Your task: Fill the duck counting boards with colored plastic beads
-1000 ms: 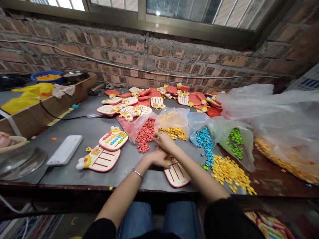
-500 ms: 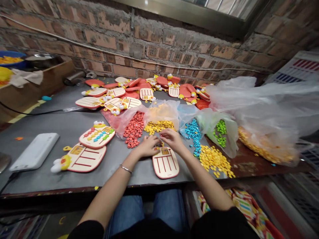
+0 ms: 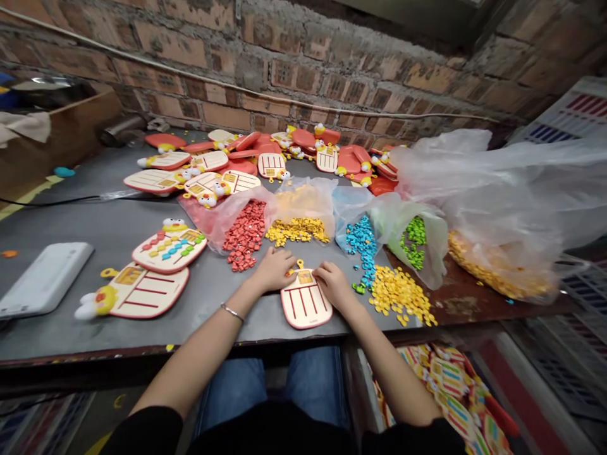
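Observation:
A cream toy board (image 3: 307, 306) with a red rim and several red slots lies on the table before me, its yellow ring end pointing away. My left hand (image 3: 275, 268) is closed at the board's upper left corner, fingertips on its edge. At the upper right edge is my right hand (image 3: 334, 284), fingers curled and pressed together; whatever they may pinch is hidden. Beyond the hands lie red beads (image 3: 245, 234), yellow beads (image 3: 298, 230), blue beads (image 3: 364, 243) and green beads (image 3: 415, 240) spilling from plastic bags. A few loose green beads (image 3: 359, 289) rest beside the blue ones.
Yellow pieces (image 3: 401, 294) are heaped to the right. At left, a board with coloured beads (image 3: 169, 248) overlaps a beadless board (image 3: 147, 294), near a white device (image 3: 45, 278). More boards (image 3: 239, 155) pile by the brick wall. A crate of beaded boards (image 3: 450, 379) stands lower right.
My hands have drawn apart to either side of the board's top, uncovering its ring. Several green beads now lie beside the blue ones. The view has tilted down.

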